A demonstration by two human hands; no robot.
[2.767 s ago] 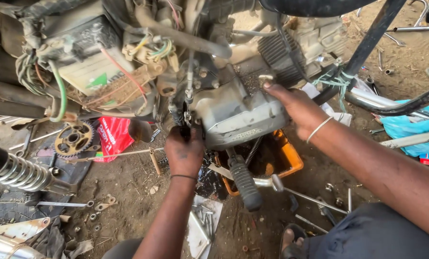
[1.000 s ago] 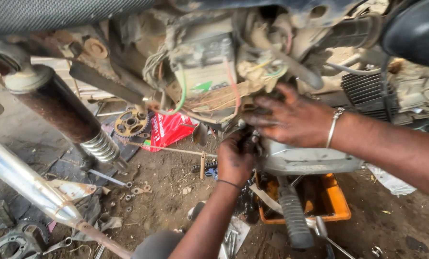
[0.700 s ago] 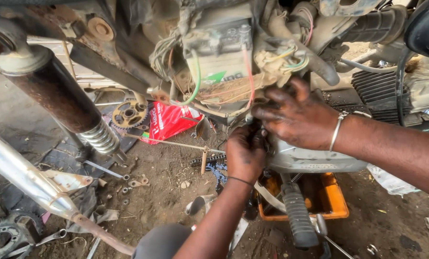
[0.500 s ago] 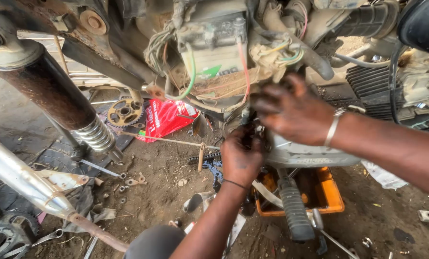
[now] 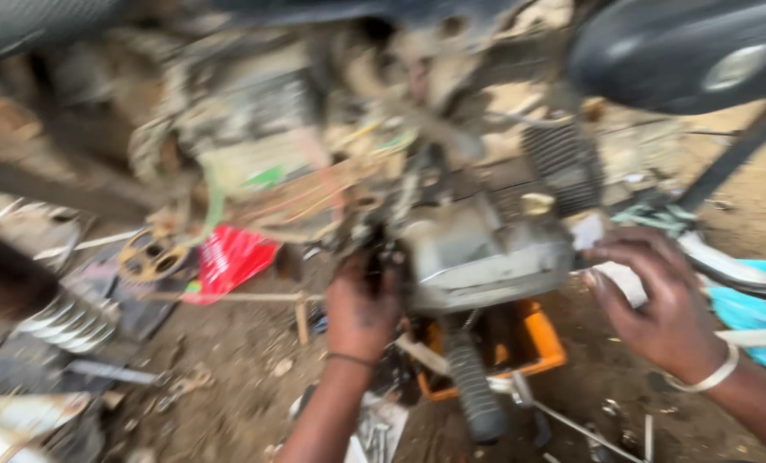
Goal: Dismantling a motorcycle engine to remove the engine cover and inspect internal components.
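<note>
The picture is blurred by motion. A grey motorcycle engine casing (image 5: 486, 257) hangs in the frame, with wires and hoses above it. My left hand (image 5: 361, 313) reaches up from below, its fingers closed around a small dark engine part (image 5: 376, 257) at the casing's left end; what that part is cannot be made out. My right hand (image 5: 657, 304), with a pale bangle on the wrist, is off the engine to the right. Its fingers are spread and hold nothing, close to a white scrap (image 5: 624, 281).
An orange tray (image 5: 544, 339) and a black rubber foot peg (image 5: 473, 390) sit under the engine. On the dirt at left lie a red packet (image 5: 228, 257), a sprocket (image 5: 147, 257) and a coil spring (image 5: 66, 319). A blue sheet (image 5: 751, 309) is at right, a black seat (image 5: 691, 43) above.
My right hand has left the top of the engine and moved right and down, fingers open. My left hand stays on the same spot. The view has swung right.
</note>
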